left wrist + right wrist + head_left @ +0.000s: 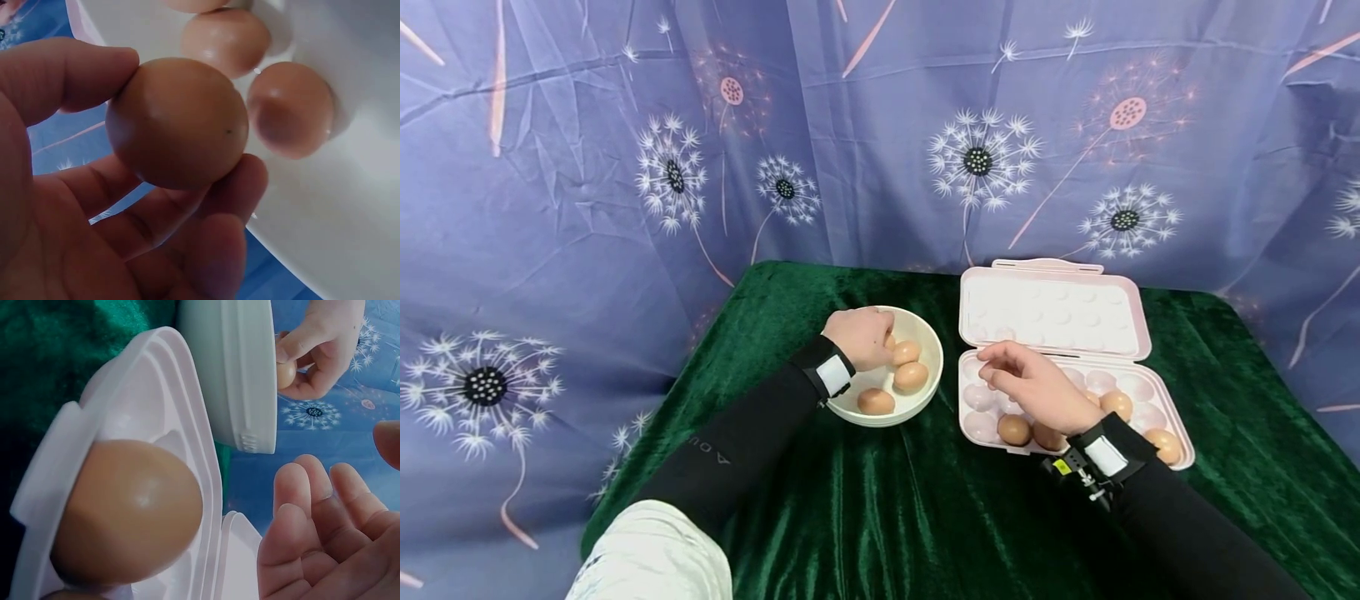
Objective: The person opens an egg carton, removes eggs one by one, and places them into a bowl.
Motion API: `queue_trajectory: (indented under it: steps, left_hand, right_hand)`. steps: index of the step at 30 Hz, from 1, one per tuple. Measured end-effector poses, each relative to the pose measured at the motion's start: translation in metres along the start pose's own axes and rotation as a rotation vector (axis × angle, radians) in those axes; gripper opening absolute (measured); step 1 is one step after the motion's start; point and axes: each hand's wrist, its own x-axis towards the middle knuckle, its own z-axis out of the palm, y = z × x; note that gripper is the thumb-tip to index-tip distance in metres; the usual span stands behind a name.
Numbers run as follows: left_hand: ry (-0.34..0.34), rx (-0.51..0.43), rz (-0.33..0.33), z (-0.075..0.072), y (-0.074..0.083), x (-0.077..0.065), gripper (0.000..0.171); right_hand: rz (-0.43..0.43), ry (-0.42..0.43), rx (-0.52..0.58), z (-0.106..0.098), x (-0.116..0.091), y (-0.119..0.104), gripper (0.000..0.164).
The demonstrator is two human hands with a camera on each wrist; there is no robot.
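Observation:
My left hand (859, 337) is over the left side of a white bowl (886, 419). Its thumb and fingers hold a brown egg (178, 125), which also shows as a small egg (286, 374) in the right wrist view. Several more brown eggs (912, 377) lie in the bowl. Over the egg carton (964, 408), my right hand (1037, 387) hovers with loosely bent fingers and nothing between them. Beneath it, brown eggs (1014, 430) sit in some of the carton's cups, and the hand hides part of the tray. One carton egg (134, 512) fills the near side of the right wrist view.
The pale pink carton's lid (1045, 308) stands open at the back, hinged to the tray. Bowl and carton stand side by side on a dark green velvet cloth (850, 517). A blue-purple curtain (880, 183) with dandelion print hangs behind and at the sides.

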Motion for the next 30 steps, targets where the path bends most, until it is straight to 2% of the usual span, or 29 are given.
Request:
queue_trajectory:
  steps: [7, 12, 19, 22, 27, 30]
  left_hand:
    - [-0.016, 0.073, 0.011, 0.005, -0.008, 0.000, 0.013]
    - [-0.029, 0.108, 0.032, 0.004, -0.007, 0.002, 0.014]
    - [-0.131, 0.156, 0.030, 0.005, -0.003, 0.008, 0.006]
    - [-0.151, 0.126, 0.051, 0.005, -0.001, 0.011, 0.001]
    - [-0.160, 0.021, 0.094, 0.005, 0.000, 0.011, 0.018]
    - [-0.175, 0.028, 0.103, 0.006, 0.002, 0.011, 0.021]
  right_hand:
    - [0.019, -0.025, -0.009, -0.003, -0.001, 0.002, 0.029]
    - [0.019, -0.032, -0.011, -0.004, -0.002, 0.003, 0.031]
    - [0.007, -0.021, -0.030, -0.003, -0.001, 0.003, 0.030]
    - [0.005, -0.020, -0.025, -0.002, -0.001, 0.003, 0.029]
    - [0.007, -0.023, -0.021, -0.003, -0.002, 0.001, 0.028]
    - [0.009, -0.025, -0.021, -0.004, -0.003, 0.002, 0.027]
